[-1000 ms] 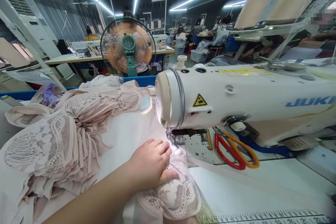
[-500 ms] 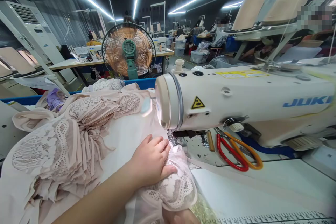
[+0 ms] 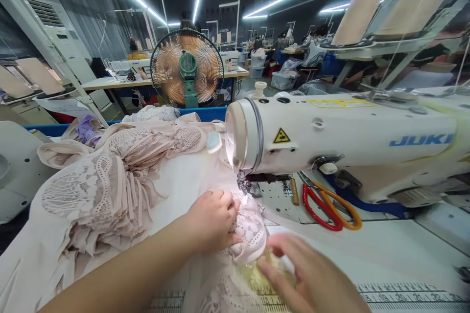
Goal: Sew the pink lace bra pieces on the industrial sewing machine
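A pale pink lace bra [image 3: 249, 227] lies under the needle end of a white sewing machine [image 3: 345, 132], close to the presser foot [image 3: 245, 187]. My left hand [image 3: 213, 220] bears on its left side, fingers bent and gripping the lace. To the right of the lace is my right hand [image 3: 304, 269], slightly blurred, with thumb and forefinger spread and nothing visible between them. Beneath its fingertips a yellowish translucent patch [image 3: 257, 274] shows on the table. A pale strip runs rightward from the work.
A heap of matching lace bras [image 3: 91, 195] covers the table's left side. Red-and-orange handled scissors [image 3: 330, 205] lie beneath the machine arm. A printed ruler [image 3: 404, 296] runs along the front edge. A fan [image 3: 188, 68] stands beyond the table, with thread cones [image 3: 360, 14] at upper right.
My right hand has come out from beneath the lace to its right side, fingers parting. My left fingers have curled in more on the lace. The view has shifted slightly.
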Demonstrator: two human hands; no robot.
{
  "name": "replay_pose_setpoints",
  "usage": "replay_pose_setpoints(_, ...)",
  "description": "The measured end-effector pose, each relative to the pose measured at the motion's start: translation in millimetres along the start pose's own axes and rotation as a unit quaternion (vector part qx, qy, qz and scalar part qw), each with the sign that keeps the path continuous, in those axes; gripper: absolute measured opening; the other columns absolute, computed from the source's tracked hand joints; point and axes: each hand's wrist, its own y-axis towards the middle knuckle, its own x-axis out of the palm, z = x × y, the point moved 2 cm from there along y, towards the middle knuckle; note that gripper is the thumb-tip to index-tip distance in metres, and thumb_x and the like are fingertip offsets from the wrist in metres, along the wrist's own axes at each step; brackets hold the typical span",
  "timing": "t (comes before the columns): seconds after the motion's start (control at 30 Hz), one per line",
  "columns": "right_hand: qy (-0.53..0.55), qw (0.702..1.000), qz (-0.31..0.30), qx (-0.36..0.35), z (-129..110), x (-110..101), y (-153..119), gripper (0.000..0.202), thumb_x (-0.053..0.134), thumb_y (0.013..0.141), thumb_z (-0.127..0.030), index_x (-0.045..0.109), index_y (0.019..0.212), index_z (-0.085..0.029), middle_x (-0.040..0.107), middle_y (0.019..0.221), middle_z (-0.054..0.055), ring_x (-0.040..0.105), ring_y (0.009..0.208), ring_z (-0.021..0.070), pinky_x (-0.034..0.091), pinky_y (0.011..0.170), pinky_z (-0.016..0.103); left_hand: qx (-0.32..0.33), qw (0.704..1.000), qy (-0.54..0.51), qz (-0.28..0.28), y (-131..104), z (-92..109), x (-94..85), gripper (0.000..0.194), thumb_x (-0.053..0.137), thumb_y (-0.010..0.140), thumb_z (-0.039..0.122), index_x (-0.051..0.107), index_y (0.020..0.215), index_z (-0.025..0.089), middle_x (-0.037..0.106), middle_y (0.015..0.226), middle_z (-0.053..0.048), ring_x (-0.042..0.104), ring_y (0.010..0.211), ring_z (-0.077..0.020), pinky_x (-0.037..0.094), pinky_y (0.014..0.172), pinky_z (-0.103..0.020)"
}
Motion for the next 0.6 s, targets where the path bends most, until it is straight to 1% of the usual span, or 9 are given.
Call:
replay_pose_setpoints(0.03,-0.078,0.997,0.026,-0.01,0,-6,12,0.02,0.054,0.081,-0.042,0.061,0.089,-0.025,0.065,0.088,0.005,0.062,0.081,0.0232,0.046,0.065,0.03,-0.004,1.0,-0.005,-0.015,-3,4,-3.3,0.074,0.054,0.078,0.062,0.048,0.129,0.01,0.057,0.103,-0.014,0.053,0.093,-0.028,0.045,0.075,-0.038)
replay_pose_setpoints(0.1,-0.186,0.983,-0.008,0.002,0,-9,37,0.033,0.058,0.079,-0.033,0.058,0.108,-0.019,0.065,0.098,0.01,0.062,0.087,0.0265,0.046,0.067,0.032,-0.009,0.999,-0.01,-0.042,-9,11,-8.7,0.072,0.056,0.078,0.06,0.045,0.133,0.014,0.056,0.112,-0.015,0.053,0.1,-0.0295,0.046,0.079,-0.039)
replay_pose_setpoints(0.17,-0.223,0.973,-0.056,0.013,-1,-8,56,0.038,0.053,0.08,-0.018,0.056,0.117,-0.015,0.066,0.1,0.012,0.063,0.085,0.0263,0.045,0.065,0.032,-0.004,0.999,-0.006,-0.054,-15,13,-11.5,0.068,0.055,0.08,0.057,0.043,0.134,0.017,0.054,0.118,-0.016,0.051,0.107,-0.0311,0.045,0.084,-0.041)
replay_pose_setpoints(0.23,-0.225,0.972,-0.069,0.016,-1,-8,61,0.042,0.045,0.081,-0.011,0.054,0.122,-0.014,0.068,0.097,0.012,0.064,0.08,0.0245,0.044,0.062,0.031,0.004,0.999,-0.007,-0.045,-20,11,-12.7,0.062,0.057,0.081,0.052,0.044,0.132,0.02,0.054,0.122,-0.015,0.05,0.112,-0.0312,0.045,0.088,-0.044)
replay_pose_setpoints(0.33,-0.198,0.979,-0.04,0.019,8,-12,48,0.048,0.038,0.085,-0.016,0.046,0.131,-0.013,0.067,0.082,0.007,0.063,0.068,0.0212,0.042,0.056,0.029,0.01,0.999,-0.019,-0.029,-24,6,-14.1,0.042,0.062,0.081,0.034,0.054,0.119,0.018,0.056,0.121,-0.012,0.05,0.115,-0.0294,0.043,0.094,-0.045)
replay_pose_setpoints(0.4,-0.137,0.99,-0.023,0.024,18,-12,33,0.049,0.036,0.085,-0.023,0.045,0.132,-0.016,0.061,0.065,0.0,0.057,0.055,0.019,0.04,0.051,0.028,0.012,0.998,-0.049,-0.032,-22,6,-15.3,0.024,0.058,0.077,0.016,0.061,0.101,0.015,0.059,0.116,-0.011,0.053,0.11,-0.0262,0.045,0.094,-0.039)
replay_pose_setpoints(0.47,-0.052,0.998,-0.026,0.028,25,-8,20,0.048,0.036,0.085,-0.03,0.047,0.13,-0.021,0.053,0.058,-0.004,0.053,0.05,0.0175,0.04,0.048,0.027,0.0,0.994,-0.11,-0.023,-17,11,-14.8,0.021,0.052,0.073,0.007,0.06,0.091,0.014,0.061,0.109,-0.01,0.057,0.103,-0.0222,0.049,0.089,-0.032)
replay_pose_setpoints(0.53,0.02,0.998,-0.045,0.031,28,0,13,0.046,0.035,0.085,-0.034,0.049,0.127,-0.024,0.054,0.06,-0.004,0.053,0.049,0.0167,0.04,0.048,0.027,-0.041,0.984,-0.171,0.027,-9,18,-10.5,0.021,0.048,0.078,0.011,0.057,0.097,0.013,0.06,0.11,-0.011,0.057,0.103,-0.0215,0.05,0.086,-0.031)
replay_pose_setpoints(0.6,0.058,0.996,-0.061,0.036,28,7,10,0.042,0.035,0.085,-0.037,0.054,0.121,-0.024,0.06,0.065,-0.001,0.056,0.053,0.0175,0.041,0.049,0.028,-0.083,0.974,-0.191,0.091,-3,24,-0.8,0.031,0.046,0.085,0.025,0.051,0.113,0.011,0.055,0.123,-0.017,0.052,0.114,-0.0258,0.048,0.092,-0.037)
